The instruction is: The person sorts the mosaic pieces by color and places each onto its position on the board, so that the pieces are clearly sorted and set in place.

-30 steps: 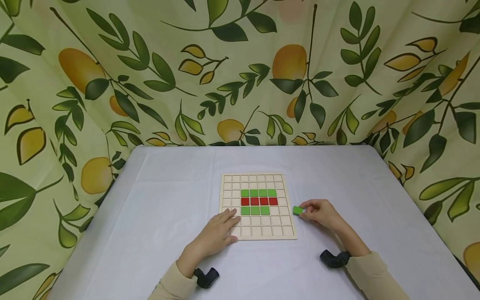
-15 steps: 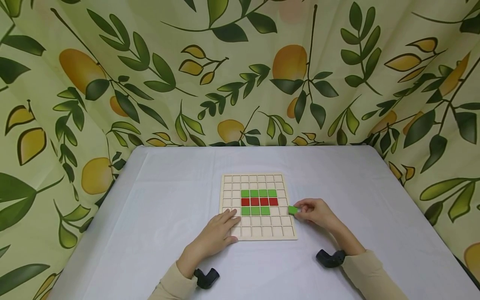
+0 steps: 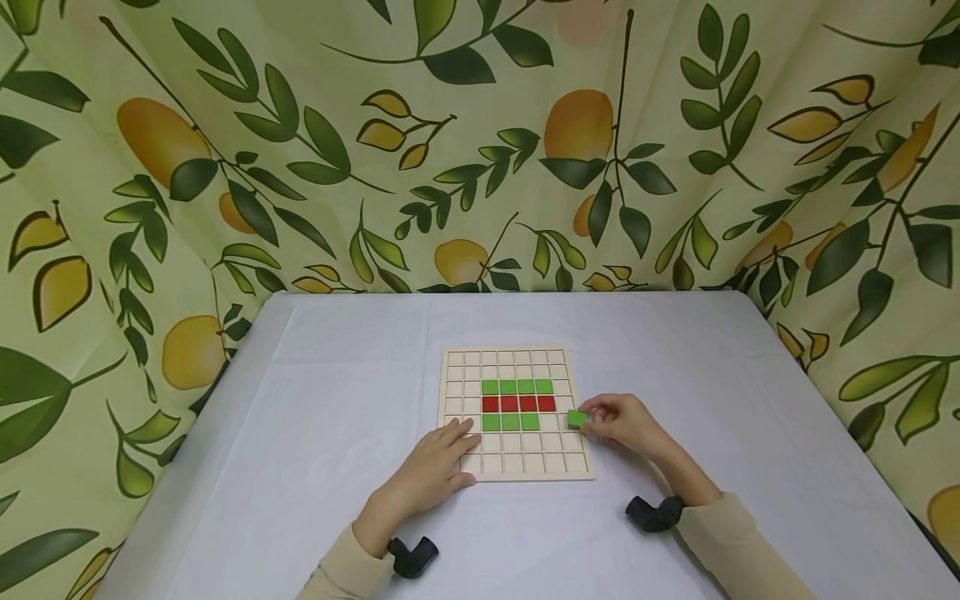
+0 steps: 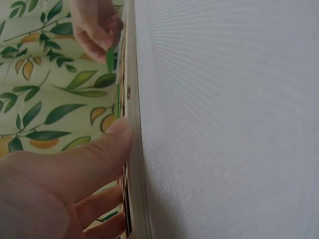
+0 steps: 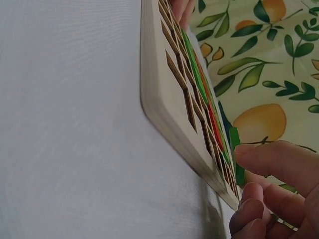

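Note:
A pale wooden grid board (image 3: 517,465) lies on the table, its square cells framed by thin ridges. Green tiles (image 3: 508,387) fill part of one row, red tiles (image 3: 519,403) the row in front of it, and three green tiles (image 3: 510,422) the row nearer me. My right hand (image 3: 622,423) pinches a loose green tile (image 3: 576,419) between thumb and fingers, over the board's right edge. In the right wrist view that green tile (image 5: 236,154) stands tilted above the board. My left hand (image 3: 431,467) rests with extended fingers on the board's front left corner.
White cloth (image 3: 337,375) covers the table around the board. Behind and at the sides hangs a curtain (image 3: 480,167) printed with leaves and fruit. Black wrist devices sit below the left hand (image 3: 414,557) and below the right hand (image 3: 654,513).
My right hand has moved left with the green tile, from beside the board to over its right edge. The left hand and the board have stayed where they were.

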The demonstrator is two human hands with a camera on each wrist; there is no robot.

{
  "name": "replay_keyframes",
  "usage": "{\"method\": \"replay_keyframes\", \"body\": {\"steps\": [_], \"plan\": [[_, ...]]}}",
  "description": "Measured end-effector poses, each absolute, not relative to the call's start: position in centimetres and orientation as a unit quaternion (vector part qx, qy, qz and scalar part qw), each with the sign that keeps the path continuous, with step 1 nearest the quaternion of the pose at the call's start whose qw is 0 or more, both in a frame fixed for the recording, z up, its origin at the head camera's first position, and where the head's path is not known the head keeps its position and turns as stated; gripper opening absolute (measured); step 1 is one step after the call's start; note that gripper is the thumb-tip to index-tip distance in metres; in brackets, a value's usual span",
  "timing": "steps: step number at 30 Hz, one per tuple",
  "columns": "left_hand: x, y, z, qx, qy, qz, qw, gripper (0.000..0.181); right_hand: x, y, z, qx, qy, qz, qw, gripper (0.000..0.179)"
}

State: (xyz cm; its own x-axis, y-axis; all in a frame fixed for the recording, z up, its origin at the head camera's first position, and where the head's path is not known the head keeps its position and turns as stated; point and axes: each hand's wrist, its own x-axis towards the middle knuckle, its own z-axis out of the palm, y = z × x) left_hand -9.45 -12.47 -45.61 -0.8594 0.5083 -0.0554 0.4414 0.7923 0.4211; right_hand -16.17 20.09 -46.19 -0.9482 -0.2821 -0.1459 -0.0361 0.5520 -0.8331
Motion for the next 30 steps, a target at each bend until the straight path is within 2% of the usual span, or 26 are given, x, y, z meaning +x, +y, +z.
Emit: {"method": "replay_keyframes", "body": {"steps": [30], "plan": [[-9.4, -12.5, -45.5, 0.253, 0.943, 0.199, 0.080, 0.056, -17.2, 18.0, -46.5, -0.168, 0.881, -0.430, 0.102, 0.028]]}}
